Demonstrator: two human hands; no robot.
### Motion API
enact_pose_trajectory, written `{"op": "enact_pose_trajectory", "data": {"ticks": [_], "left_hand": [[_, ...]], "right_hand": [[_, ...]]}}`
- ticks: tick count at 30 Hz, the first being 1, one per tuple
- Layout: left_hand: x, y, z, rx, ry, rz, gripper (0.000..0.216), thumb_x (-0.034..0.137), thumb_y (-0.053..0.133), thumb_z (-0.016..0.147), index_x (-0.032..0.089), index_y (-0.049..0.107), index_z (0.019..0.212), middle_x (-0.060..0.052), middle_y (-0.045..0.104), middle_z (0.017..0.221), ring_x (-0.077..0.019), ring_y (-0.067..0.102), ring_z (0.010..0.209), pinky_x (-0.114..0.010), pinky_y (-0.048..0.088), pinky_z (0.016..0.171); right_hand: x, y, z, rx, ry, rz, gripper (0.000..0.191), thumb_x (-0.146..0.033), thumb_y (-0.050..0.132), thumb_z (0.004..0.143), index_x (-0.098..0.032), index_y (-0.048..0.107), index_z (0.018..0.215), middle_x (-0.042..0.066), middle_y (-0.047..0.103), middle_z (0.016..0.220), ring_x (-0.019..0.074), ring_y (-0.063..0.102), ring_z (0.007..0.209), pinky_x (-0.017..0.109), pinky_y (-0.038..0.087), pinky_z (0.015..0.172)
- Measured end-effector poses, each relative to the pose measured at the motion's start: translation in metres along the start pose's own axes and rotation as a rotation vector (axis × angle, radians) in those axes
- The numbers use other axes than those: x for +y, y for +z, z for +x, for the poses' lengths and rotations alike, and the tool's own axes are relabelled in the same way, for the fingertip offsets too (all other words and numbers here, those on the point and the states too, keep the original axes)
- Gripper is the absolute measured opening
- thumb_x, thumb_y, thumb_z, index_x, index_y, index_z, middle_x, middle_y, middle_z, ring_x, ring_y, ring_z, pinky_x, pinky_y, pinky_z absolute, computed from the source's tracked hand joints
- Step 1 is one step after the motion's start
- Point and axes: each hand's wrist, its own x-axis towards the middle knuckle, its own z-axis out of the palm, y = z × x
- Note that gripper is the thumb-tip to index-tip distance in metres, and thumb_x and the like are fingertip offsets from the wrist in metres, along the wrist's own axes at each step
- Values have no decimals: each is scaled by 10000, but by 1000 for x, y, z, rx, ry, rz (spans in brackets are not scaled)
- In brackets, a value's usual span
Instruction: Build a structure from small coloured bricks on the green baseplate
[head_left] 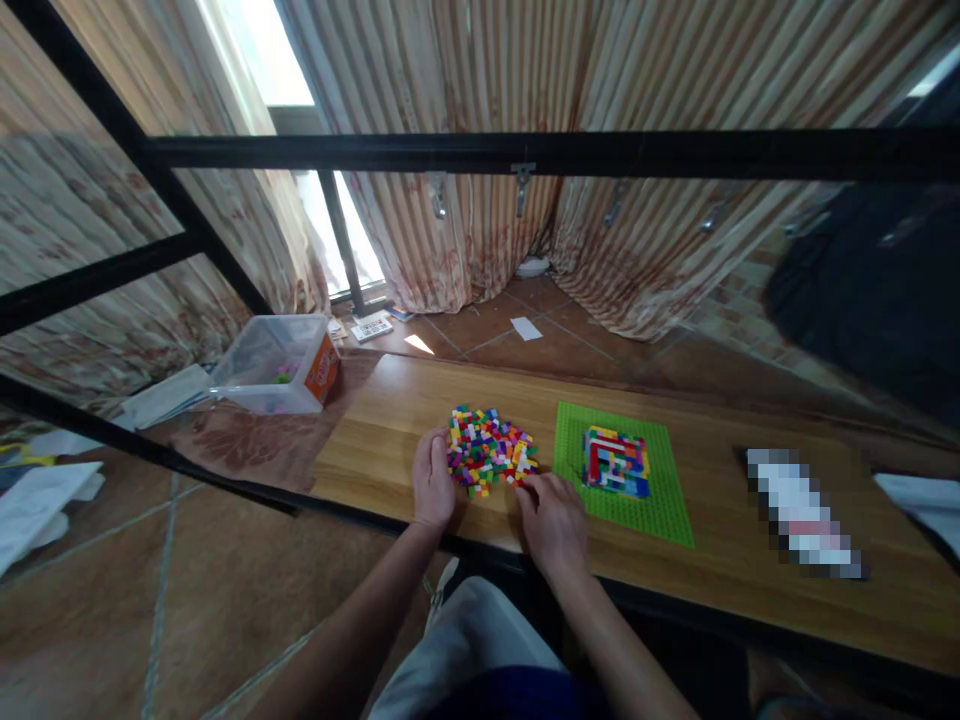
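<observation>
A pile of small toy building bricks [487, 450] in many colours lies on the wooden table in front of me. Along the pile's left edge rests my left hand [434, 480], its fingers stretched out and holding nothing. My right hand [556, 520] is at the pile's lower right edge, thumb and fingertips bent together against the bricks; whatever is between them is too small to tell. Just right of that hand lies a green baseplate [664, 505], bearing a low, multicoloured brick build [615, 462] with a red and white middle.
The wooden table [375, 430] has a black metal frame bar [450, 152] beyond it. A clear plastic box [270, 370] stands on the floor at the left. A blurred-out object [802, 515] lies on the table's right side. Curtains [480, 230] hang behind.
</observation>
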Motion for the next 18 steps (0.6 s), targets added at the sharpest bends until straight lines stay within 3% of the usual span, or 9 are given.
{"op": "enact_pose_trajectory", "data": {"ticks": [9,14,18], "left_hand": [[1,1,2,-53,-4,11,405,437,343,955,171,638,1040,-82,657,1051,-198,611,1011,-356,465,943],[6,1,3,-71,39,95,374,426,374,943,182,652,1001,-69,655,1020,-198,605,985,-342,471,922],[7,1,5,-83,54,112,377,426,376,939,178,652,1006,-66,656,1011,-199,605,973,-336,473,915]], "right_hand": [[-3,-3,0,36,47,196,194,-310,503,893,-216,662,831,52,669,866,200,595,864,326,424,811],[7,-19,-6,108,272,598,244,-406,530,850,-203,665,861,48,702,822,184,638,751,315,489,723],[31,-39,-6,206,438,842,266,-447,632,762,-192,670,827,41,708,778,183,653,722,309,512,683]]}}
